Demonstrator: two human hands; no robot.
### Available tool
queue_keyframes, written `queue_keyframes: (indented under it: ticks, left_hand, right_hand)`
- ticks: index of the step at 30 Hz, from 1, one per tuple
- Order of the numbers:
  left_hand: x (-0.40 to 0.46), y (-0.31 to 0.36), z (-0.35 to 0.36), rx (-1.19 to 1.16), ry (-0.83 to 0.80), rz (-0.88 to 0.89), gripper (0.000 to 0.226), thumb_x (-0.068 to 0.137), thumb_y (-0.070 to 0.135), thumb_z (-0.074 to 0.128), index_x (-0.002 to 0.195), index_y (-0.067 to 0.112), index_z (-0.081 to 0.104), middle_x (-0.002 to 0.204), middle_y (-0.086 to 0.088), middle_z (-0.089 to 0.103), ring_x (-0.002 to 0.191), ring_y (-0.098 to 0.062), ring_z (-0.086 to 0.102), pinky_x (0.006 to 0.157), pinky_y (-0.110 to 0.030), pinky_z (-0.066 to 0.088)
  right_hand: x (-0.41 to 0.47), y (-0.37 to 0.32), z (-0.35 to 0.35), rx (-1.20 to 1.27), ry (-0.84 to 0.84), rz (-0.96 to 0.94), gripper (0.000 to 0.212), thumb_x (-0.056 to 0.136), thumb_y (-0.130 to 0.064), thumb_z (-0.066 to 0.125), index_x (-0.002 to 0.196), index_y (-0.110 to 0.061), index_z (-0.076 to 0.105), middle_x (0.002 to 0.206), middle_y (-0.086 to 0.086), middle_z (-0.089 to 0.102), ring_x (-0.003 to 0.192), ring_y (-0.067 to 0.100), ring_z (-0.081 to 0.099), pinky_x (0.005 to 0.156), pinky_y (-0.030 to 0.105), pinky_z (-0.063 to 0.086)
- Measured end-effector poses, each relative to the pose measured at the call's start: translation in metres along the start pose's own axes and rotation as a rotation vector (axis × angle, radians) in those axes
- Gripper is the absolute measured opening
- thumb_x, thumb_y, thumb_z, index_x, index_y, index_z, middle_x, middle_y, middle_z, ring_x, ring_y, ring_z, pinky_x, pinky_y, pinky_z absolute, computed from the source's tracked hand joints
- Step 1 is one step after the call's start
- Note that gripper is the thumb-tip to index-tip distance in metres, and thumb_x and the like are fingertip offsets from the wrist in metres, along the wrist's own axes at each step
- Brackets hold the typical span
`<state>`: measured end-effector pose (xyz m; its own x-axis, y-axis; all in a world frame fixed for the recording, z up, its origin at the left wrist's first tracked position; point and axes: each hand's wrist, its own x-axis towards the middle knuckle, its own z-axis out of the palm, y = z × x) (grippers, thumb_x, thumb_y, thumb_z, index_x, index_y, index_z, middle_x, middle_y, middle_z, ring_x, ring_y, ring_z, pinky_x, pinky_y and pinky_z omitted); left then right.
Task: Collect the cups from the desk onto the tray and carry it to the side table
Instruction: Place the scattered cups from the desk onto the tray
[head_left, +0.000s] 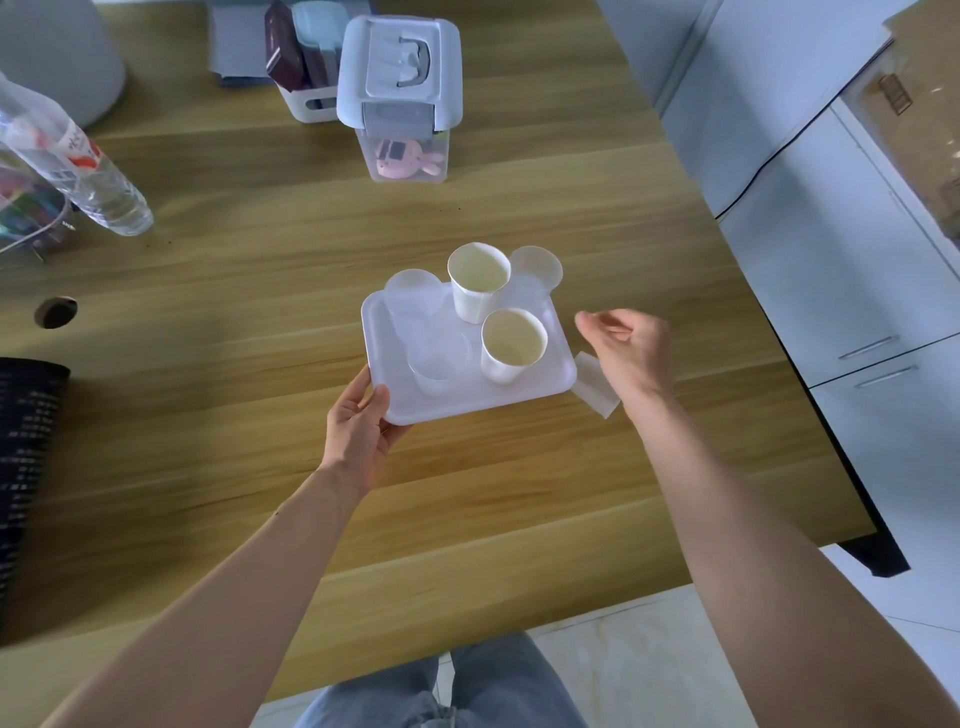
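Observation:
A white plastic tray sits over the wooden desk, near its middle. On it stand two white paper cups, one at the back and one at the front right, plus three clear plastic cups: back left, back right and front middle. My left hand grips the tray's near left corner, thumb on the rim. My right hand hovers just right of the tray, fingers loosely curled and holding nothing, over a small white paper.
A lidded clear storage box and a white organiser bin stand at the back. A water bottle lies at the left, a black mesh basket at the left edge. White cabinets are beyond the desk's right edge.

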<state>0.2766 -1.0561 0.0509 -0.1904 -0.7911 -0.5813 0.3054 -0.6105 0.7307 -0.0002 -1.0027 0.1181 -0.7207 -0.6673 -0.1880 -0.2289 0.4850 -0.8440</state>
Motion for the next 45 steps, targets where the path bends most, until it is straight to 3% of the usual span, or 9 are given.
queue_keyframes:
  ticks: [3, 7, 14, 19, 22, 29, 36, 40, 45]
  left_hand:
    - [0.005, 0.001, -0.001, 0.006, 0.013, 0.014, 0.041, 0.099, 0.006, 0.051, 0.136, 0.023, 0.055, 0.114, -0.002, 0.071, 0.099, -0.020, 0.070, 0.075, -0.031, 0.060]
    - [0.012, 0.001, -0.001, 0.011, 0.026, 0.023, 0.042, 0.099, 0.006, 0.051, 0.138, 0.022, 0.054, 0.120, -0.004, 0.070, 0.108, -0.025, 0.067, 0.086, -0.037, 0.059]
    - [0.021, 0.004, 0.000, 0.020, 0.032, 0.044, 0.040, 0.099, 0.006, 0.051, 0.135, 0.022, 0.058, 0.115, 0.001, 0.073, 0.103, -0.021, 0.070, 0.085, -0.037, 0.059]
    - [0.021, 0.005, 0.001, 0.012, 0.020, 0.045, 0.041, 0.099, 0.006, 0.051, 0.136, 0.022, 0.057, 0.117, -0.001, 0.071, 0.103, -0.022, 0.069, 0.085, -0.036, 0.059]
    - [0.020, 0.006, 0.003, 0.003, 0.010, 0.045, 0.041, 0.099, 0.005, 0.050, 0.135, 0.022, 0.057, 0.112, -0.001, 0.072, 0.096, -0.019, 0.071, 0.079, -0.033, 0.060]
    - [0.017, 0.009, 0.005, 0.004, -0.006, 0.056, 0.039, 0.099, 0.006, 0.051, 0.132, 0.024, 0.059, 0.105, 0.003, 0.075, 0.093, -0.017, 0.072, 0.076, -0.032, 0.060]
    - [0.012, 0.008, 0.004, 0.010, -0.024, 0.051, 0.042, 0.099, 0.007, 0.051, 0.138, 0.020, 0.054, 0.110, -0.001, 0.072, 0.095, -0.019, 0.070, 0.077, -0.032, 0.060]
    - [0.009, 0.008, 0.003, 0.002, -0.026, 0.053, 0.040, 0.099, 0.007, 0.051, 0.136, 0.021, 0.056, 0.110, -0.001, 0.072, 0.095, -0.020, 0.070, 0.074, -0.031, 0.060]
    - [0.010, 0.010, 0.000, 0.014, -0.014, 0.047, 0.040, 0.099, 0.007, 0.051, 0.135, 0.023, 0.056, 0.104, 0.003, 0.075, 0.089, -0.016, 0.073, 0.074, -0.031, 0.060]
  right_hand:
    - [0.008, 0.022, -0.015, -0.128, 0.018, 0.029, 0.038, 0.080, -0.034, 0.073, 0.111, -0.013, 0.069, 0.110, 0.000, 0.071, 0.102, 0.013, 0.067, 0.093, 0.033, 0.053]
    - [0.014, 0.050, -0.020, -0.410, -0.202, 0.016, 0.066, 0.073, -0.034, 0.080, 0.132, -0.017, 0.054, 0.136, 0.003, 0.055, 0.127, 0.021, 0.051, 0.103, 0.036, 0.043]
    - [0.015, 0.053, -0.018, -0.701, -0.359, 0.040, 0.076, 0.075, -0.047, 0.077, 0.139, -0.018, 0.048, 0.135, 0.004, 0.059, 0.122, 0.026, 0.056, 0.101, 0.042, 0.044]
    - [0.021, 0.047, -0.027, -0.375, -0.231, 0.196, 0.070, 0.074, -0.048, 0.077, 0.132, -0.019, 0.053, 0.123, -0.006, 0.059, 0.108, 0.018, 0.058, 0.092, 0.035, 0.048]
    - [0.024, 0.030, -0.030, -0.081, -0.170, 0.268, 0.048, 0.083, -0.043, 0.071, 0.122, -0.018, 0.057, 0.108, -0.009, 0.063, 0.090, 0.012, 0.062, 0.074, 0.027, 0.046]
    - [0.020, -0.009, -0.016, 0.238, -0.426, 0.429, 0.032, 0.096, -0.050, 0.050, 0.105, -0.021, 0.061, 0.089, 0.008, 0.073, 0.072, 0.026, 0.071, 0.065, 0.034, 0.051]
    - [0.012, -0.020, -0.007, 0.257, -0.541, 0.571, 0.045, 0.101, -0.051, 0.035, 0.102, -0.017, 0.064, 0.085, 0.014, 0.074, 0.072, 0.029, 0.069, 0.059, 0.030, 0.052]
    - [0.009, -0.024, -0.003, 0.251, -0.546, 0.600, 0.054, 0.100, -0.055, 0.033, 0.113, -0.012, 0.064, 0.092, 0.015, 0.075, 0.072, 0.032, 0.071, 0.055, 0.030, 0.057]
    - [0.005, -0.027, -0.003, 0.220, -0.538, 0.607, 0.059, 0.097, -0.064, 0.030, 0.109, -0.011, 0.053, 0.101, 0.025, 0.068, 0.074, 0.035, 0.070, 0.064, 0.037, 0.058]
